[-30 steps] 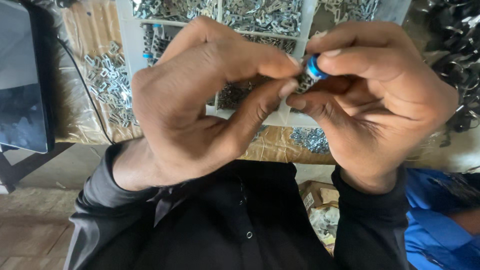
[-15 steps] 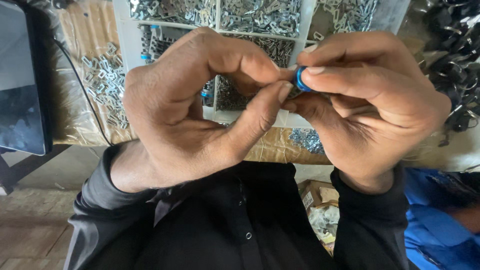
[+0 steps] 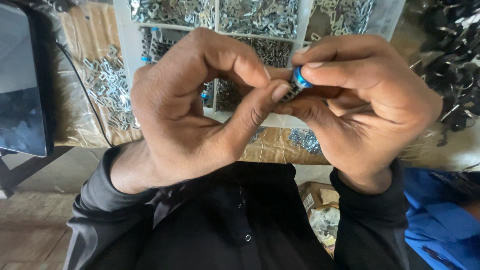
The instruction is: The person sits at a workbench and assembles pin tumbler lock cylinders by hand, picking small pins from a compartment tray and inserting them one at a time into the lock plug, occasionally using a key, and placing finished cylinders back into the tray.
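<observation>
Blue-ringed part (image 3: 301, 80) mostly hidden by fingers; tray (image 3: 125, 45) cut off at top.

Small-parts assembly workshop. You sit at a cardboard-covered bench (image 3: 85, 35) bearing a white compartment tray (image 3: 125, 55) packed with stamped metal pieces (image 3: 260, 15), loose pieces (image 3: 107, 82) beside it, dark metal parts (image 3: 450, 75) heaped right.
</observation>
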Available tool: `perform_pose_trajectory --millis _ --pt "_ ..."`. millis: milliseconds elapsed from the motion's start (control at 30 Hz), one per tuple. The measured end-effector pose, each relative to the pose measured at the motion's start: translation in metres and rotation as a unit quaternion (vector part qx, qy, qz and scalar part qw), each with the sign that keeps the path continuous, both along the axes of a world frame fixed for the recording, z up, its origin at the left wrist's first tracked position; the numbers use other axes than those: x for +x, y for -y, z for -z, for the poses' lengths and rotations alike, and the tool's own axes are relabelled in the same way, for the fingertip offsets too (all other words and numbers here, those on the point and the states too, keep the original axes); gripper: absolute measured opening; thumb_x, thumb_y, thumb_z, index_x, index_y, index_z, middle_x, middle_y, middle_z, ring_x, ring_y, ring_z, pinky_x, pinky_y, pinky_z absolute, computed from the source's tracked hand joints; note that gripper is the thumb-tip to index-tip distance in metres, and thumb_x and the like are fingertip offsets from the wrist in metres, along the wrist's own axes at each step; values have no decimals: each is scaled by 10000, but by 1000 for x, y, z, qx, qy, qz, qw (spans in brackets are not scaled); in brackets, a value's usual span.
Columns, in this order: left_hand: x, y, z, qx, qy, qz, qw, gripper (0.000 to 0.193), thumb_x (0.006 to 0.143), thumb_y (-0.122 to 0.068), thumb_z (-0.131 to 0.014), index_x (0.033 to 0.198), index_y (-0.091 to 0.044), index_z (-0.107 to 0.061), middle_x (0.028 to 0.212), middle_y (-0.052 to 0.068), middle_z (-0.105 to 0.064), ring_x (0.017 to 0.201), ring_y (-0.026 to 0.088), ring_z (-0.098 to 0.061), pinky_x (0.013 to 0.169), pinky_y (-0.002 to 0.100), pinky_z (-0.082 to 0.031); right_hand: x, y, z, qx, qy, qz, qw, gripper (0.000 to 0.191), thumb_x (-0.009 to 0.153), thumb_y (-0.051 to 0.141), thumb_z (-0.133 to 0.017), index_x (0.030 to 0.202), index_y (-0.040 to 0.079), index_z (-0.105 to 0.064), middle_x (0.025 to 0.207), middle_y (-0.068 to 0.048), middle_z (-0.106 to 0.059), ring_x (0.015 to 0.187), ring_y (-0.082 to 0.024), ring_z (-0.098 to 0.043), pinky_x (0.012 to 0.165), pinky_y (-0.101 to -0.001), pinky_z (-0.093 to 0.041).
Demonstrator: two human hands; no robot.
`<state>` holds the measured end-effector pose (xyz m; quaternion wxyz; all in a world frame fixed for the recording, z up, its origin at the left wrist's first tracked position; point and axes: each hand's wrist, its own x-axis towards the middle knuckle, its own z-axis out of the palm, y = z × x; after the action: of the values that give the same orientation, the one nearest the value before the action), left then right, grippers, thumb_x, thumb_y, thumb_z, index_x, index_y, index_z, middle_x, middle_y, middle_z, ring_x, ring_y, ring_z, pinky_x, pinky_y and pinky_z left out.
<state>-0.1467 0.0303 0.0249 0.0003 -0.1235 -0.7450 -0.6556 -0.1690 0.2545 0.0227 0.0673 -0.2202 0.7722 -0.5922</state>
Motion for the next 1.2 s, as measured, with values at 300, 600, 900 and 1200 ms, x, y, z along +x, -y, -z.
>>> perform_pose_trajectory --millis 300,600,900,1200 --pt "0 2 -2 2 0 13 1000 202 1071 34 -789 1116 38 -591 1002 109 -710 922 112 -755 811 200 -643 -1 1 4 -30 23 13 999 261 953 -109 -811 1136 -87 -626 1232 -236 -631 1039 -231 -771 839 -279 -695" --pt "1 1 2 41 7 13 999 223 1115 40 -769 1149 51 -548 1052 119 -701 972 107 -769 859 196 -674 -1 3 1 -12 4 8 1000 308 861 -92 -829 1092 -84 -624 1174 -236 -632 1009 -239 -734 800 -261 -698" --pt "3 5 0 -14 -12 13 1000 229 1106 31 -793 1147 36 -568 1039 100 -716 941 97 -760 838 192 -643 2 1 1 10 8 11 1000 278 974 -105 -853 1166 -57 -659 1252 -216 -651 1009 -192 -756 823 -237 -704" --pt "4 3 3 -2 9 4 1000 230 1092 11 -795 1127 28 -568 1012 83 -725 916 89 -774 802 186 -656 0 -1 6 24 -2 17 1000 254 856 -103 -810 1068 -74 -672 1164 -248 -660 926 -199 -744 686 -225 -663"
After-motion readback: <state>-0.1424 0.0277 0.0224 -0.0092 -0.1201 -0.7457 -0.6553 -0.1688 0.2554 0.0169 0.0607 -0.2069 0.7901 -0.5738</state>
